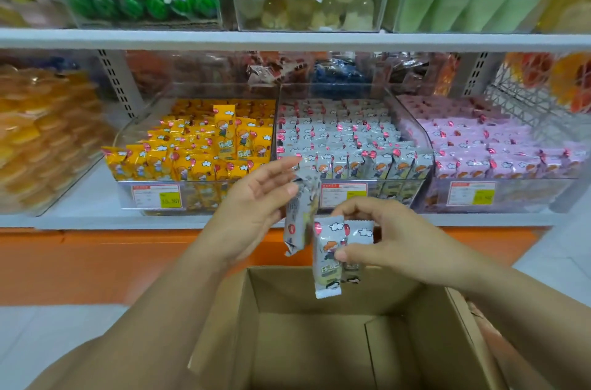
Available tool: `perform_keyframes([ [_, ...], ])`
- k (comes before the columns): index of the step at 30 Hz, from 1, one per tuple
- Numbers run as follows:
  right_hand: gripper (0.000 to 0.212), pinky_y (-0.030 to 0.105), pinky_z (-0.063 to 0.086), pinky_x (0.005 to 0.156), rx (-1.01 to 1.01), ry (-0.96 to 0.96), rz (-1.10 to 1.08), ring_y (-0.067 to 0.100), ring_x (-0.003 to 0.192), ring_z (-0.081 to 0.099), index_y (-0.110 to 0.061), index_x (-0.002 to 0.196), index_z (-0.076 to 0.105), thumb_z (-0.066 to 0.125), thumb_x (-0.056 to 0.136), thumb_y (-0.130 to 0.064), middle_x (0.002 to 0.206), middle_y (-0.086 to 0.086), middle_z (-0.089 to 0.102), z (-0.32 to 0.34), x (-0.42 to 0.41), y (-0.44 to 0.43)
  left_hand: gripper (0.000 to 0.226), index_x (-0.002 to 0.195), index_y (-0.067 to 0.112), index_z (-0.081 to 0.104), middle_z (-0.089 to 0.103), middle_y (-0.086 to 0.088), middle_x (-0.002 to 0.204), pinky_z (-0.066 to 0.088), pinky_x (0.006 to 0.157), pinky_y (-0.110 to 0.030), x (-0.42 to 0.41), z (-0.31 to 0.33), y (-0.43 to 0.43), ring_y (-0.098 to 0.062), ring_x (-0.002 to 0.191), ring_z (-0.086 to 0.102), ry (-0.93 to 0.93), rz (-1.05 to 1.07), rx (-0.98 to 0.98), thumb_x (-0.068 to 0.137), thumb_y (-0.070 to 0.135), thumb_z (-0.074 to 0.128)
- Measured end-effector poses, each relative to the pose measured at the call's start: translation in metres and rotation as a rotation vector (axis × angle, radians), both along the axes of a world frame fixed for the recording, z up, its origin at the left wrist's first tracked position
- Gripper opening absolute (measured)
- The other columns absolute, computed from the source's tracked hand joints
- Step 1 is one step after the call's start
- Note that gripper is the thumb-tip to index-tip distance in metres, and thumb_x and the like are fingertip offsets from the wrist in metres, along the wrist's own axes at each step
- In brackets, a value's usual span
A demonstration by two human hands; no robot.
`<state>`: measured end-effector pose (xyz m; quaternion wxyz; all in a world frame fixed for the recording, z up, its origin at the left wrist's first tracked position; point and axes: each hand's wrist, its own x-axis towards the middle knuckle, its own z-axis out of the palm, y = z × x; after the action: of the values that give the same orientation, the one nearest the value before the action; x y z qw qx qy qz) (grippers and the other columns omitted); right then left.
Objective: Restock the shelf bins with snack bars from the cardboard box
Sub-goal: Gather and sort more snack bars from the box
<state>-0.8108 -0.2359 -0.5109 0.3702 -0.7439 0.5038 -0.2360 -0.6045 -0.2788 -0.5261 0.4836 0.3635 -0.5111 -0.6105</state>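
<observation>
The open cardboard box [428,335] sits below me at the frame's bottom, its visible inside bare. Above it my right hand [380,236] pinches two grey snack bars [326,258] that hang upright. My left hand [256,207] is just to their left, thumb and fingers holding another grey snack bar [299,217] by its upper end, tilted. Straight behind on the lower shelf stands the clear bin of grey bars [345,137], tightly packed in rows. The yellow-bar bin [198,146] is to its left and the pink-bar bin [492,146] to its right.
Price tags [157,196] hang on the bin fronts. The upper shelf [287,38] carries clear bins of green, pale and light-green sweets. A bin of orange packets [41,134] stands far left. An orange base strip [96,255] runs below the shelf, over pale floor tiles.
</observation>
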Motion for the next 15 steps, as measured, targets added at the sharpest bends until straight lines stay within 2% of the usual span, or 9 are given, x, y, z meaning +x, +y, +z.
perform_keyframes([
  [2, 0.027, 0.021, 0.043, 0.089, 0.026, -0.003, -0.022, -0.005, 0.096, 0.058, -0.035, 0.098, 0.059, 0.076, 0.076, -0.033, 0.096, -0.022, 0.063, 0.002, 0.000, -0.005, 0.032, 0.112, 0.022, 0.062, 0.065, -0.009, 0.114, 0.056, 0.088, -0.037, 0.009, 0.001, -0.003, -0.017, 0.103, 0.065, 0.111, -0.010, 0.066, 0.086, 0.007, 0.051],
  [3, 0.028, 0.017, 0.043, 0.088, 0.032, -0.023, -0.048, -0.005, 0.095, 0.058, -0.034, 0.097, 0.059, 0.076, 0.076, -0.032, 0.094, -0.022, 0.063, 0.002, 0.001, -0.006, 0.031, 0.112, 0.022, 0.062, 0.067, -0.009, 0.110, 0.057, 0.085, -0.038, 0.012, 0.000, -0.003, -0.016, 0.098, 0.066, 0.141, -0.019, 0.086, 0.090, 0.005, 0.048],
  [5, 0.029, 0.009, 0.040, 0.084, 0.031, -0.056, -0.111, -0.013, 0.097, 0.054, -0.034, 0.097, 0.056, 0.076, 0.075, -0.032, 0.098, -0.026, 0.060, 0.003, 0.007, -0.009, 0.030, 0.111, 0.022, 0.062, 0.068, -0.007, 0.106, 0.058, 0.080, -0.039, 0.014, -0.002, -0.001, -0.017, 0.097, 0.065, 0.163, -0.044, 0.117, 0.091, 0.006, 0.045],
  [7, 0.031, 0.008, 0.036, 0.084, 0.009, -0.058, -0.158, -0.021, 0.101, 0.045, -0.037, 0.095, 0.053, 0.076, 0.075, -0.032, 0.108, -0.032, 0.051, 0.001, 0.015, -0.011, 0.028, 0.111, 0.020, 0.061, 0.067, -0.008, 0.110, 0.057, 0.078, -0.037, 0.011, -0.007, 0.004, -0.019, 0.100, 0.064, 0.145, -0.040, 0.122, 0.091, 0.008, 0.046],
  [9, 0.030, 0.000, 0.033, 0.079, -0.010, -0.049, -0.173, -0.028, 0.095, 0.040, -0.039, 0.093, 0.050, 0.075, 0.077, -0.031, 0.106, -0.034, 0.047, -0.001, 0.022, -0.010, 0.024, 0.108, 0.019, 0.060, 0.065, -0.012, 0.114, 0.055, 0.075, -0.034, 0.005, -0.012, 0.008, -0.020, 0.101, 0.063, 0.098, 0.020, 0.102, 0.096, 0.009, 0.042],
  [11, 0.029, -0.006, 0.031, 0.074, -0.012, -0.062, -0.175, -0.032, 0.090, 0.041, -0.036, 0.092, 0.051, 0.075, 0.078, -0.028, 0.104, -0.030, 0.049, -0.004, 0.026, -0.009, 0.024, 0.105, 0.020, 0.060, 0.066, -0.012, 0.112, 0.054, 0.076, -0.035, -0.001, -0.015, 0.013, -0.020, 0.097, 0.065, 0.074, 0.091, 0.088, 0.099, 0.010, 0.039],
  [13, 0.028, -0.006, 0.033, 0.068, -0.009, -0.104, -0.186, -0.032, 0.082, 0.045, -0.031, 0.091, 0.052, 0.075, 0.078, -0.021, 0.101, -0.025, 0.053, -0.005, 0.026, -0.007, 0.020, 0.106, 0.022, 0.061, 0.069, -0.008, 0.106, 0.055, 0.077, -0.035, -0.005, -0.018, 0.016, -0.018, 0.095, 0.067, 0.065, 0.123, 0.094, 0.098, 0.017, 0.043],
  [14, 0.027, -0.005, 0.035, 0.064, -0.002, -0.135, -0.194, -0.029, 0.076, 0.049, -0.028, 0.090, 0.053, 0.075, 0.079, -0.017, 0.098, -0.023, 0.054, -0.004, 0.026, -0.006, 0.019, 0.108, 0.024, 0.061, 0.070, -0.006, 0.107, 0.054, 0.083, -0.038, -0.007, -0.018, 0.017, -0.018, 0.100, 0.066, 0.067, 0.111, 0.101, 0.094, 0.025, 0.048],
  [15, 0.026, -0.004, 0.036, 0.061, -0.002, -0.163, -0.203, -0.027, 0.073, 0.051, -0.026, 0.089, 0.054, 0.074, 0.079, -0.014, 0.096, -0.021, 0.056, -0.004, 0.025, -0.005, 0.027, 0.112, 0.026, 0.060, 0.069, -0.003, 0.111, 0.051, 0.091, -0.040, -0.008, -0.019, 0.017, -0.018, 0.108, 0.064, 0.048, 0.098, 0.099, 0.086, 0.034, 0.055],
])
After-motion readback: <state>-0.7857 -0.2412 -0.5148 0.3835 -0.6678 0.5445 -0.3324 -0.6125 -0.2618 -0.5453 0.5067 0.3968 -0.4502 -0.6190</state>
